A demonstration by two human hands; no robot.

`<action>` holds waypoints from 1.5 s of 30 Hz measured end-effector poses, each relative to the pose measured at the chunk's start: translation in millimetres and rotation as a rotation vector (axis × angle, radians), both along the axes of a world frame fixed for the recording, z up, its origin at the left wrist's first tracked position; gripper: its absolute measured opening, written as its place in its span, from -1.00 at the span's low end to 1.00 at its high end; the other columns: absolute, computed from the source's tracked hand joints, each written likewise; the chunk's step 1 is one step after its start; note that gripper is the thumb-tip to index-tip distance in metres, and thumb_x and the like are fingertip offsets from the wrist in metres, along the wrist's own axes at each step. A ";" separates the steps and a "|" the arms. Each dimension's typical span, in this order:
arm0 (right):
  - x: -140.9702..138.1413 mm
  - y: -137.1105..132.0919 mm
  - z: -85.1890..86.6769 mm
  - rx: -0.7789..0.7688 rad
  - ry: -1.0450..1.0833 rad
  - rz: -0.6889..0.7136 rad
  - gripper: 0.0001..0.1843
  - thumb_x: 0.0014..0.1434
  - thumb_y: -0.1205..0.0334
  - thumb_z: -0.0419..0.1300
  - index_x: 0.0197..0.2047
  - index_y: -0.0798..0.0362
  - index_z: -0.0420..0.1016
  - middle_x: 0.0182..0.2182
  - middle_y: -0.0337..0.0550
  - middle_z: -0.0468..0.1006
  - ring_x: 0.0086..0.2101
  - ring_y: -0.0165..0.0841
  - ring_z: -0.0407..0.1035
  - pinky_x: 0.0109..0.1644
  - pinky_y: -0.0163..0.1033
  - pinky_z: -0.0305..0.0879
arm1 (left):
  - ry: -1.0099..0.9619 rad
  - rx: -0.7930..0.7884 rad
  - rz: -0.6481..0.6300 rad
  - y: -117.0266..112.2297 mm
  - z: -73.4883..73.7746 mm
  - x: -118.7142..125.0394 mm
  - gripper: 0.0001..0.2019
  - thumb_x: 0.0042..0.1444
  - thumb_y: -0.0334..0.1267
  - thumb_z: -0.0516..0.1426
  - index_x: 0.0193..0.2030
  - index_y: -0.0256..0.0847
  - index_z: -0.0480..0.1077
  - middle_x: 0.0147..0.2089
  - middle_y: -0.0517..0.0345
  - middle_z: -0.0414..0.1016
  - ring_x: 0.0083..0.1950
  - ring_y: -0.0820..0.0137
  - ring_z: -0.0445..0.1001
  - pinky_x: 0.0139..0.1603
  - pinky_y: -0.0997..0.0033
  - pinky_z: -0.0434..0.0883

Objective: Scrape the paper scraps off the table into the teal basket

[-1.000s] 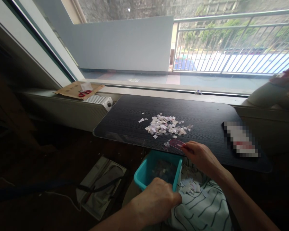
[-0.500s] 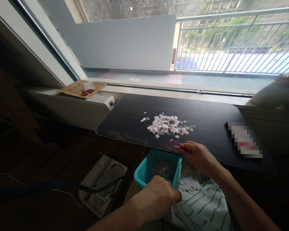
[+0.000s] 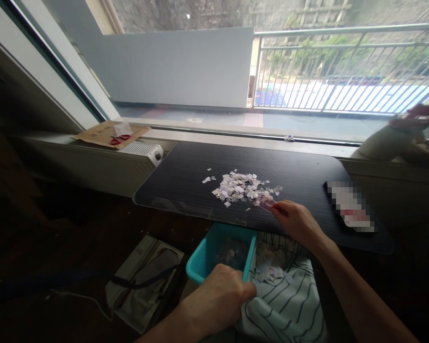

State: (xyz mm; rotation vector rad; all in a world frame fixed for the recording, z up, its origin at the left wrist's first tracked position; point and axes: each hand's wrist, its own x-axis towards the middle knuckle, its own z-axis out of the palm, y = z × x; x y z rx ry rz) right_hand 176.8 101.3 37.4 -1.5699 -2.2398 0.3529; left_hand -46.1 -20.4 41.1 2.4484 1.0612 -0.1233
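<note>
My left hand (image 3: 223, 290) is closed on the near rim of a turquoise plastic bin (image 3: 200, 259), which stands below the table's front edge with small bits inside. In my right hand (image 3: 298, 218) is a flat, see-through pink plastic piece (image 3: 268, 204), pinched at its end. Its far edge meets the right front side of a heap of small white paper scraps (image 3: 238, 186) on the dark table (image 3: 282, 162). Beside the bin, more paper scraps (image 3: 271, 274) lie on a pale striped cloth (image 3: 289, 307).
A phone-like dark object (image 3: 348, 207), blurred out, lies at the table's right. Red-handled scissors (image 3: 119, 139) rest on a brown envelope (image 3: 96, 133) on the sill, above a white radiator (image 3: 143, 150). An open box (image 3: 146, 281) sits on the floor at left.
My right hand has moved the pink plastic piece from the table's front edge forward to the scrap heap. My left hand keeps its grip on the bin. The view has shifted slightly.
</note>
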 end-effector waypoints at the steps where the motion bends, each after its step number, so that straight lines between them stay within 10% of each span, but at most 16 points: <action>1: 2.1 1.2 0.9 -0.002 -0.014 -0.015 -0.66 0.24 0.12 0.04 -0.48 0.04 0.48 -0.51 -0.18 0.49 -0.53 -0.42 0.29 -0.43 -0.32 0.08 | 0.002 0.003 -0.003 -0.4 -0.6 -0.6 -0.94 0.04 -0.43 0.14 -0.36 -0.21 0.42 -0.43 0.09 0.50 -0.41 0.22 0.51 -0.51 0.45 0.24; 45: 19.0 -6.4 9.0 -0.191 0.056 -0.070 -0.68 0.20 0.05 0.06 -0.38 0.03 0.55 -0.53 -0.24 0.51 -0.51 -0.40 0.30 -0.41 -0.32 0.08 | -0.001 0.024 -0.068 -0.5 -2.4 12.8 -0.90 -0.02 -0.45 0.12 -0.37 -0.19 0.41 -0.43 0.13 0.49 -0.42 0.26 0.48 -0.54 0.37 0.04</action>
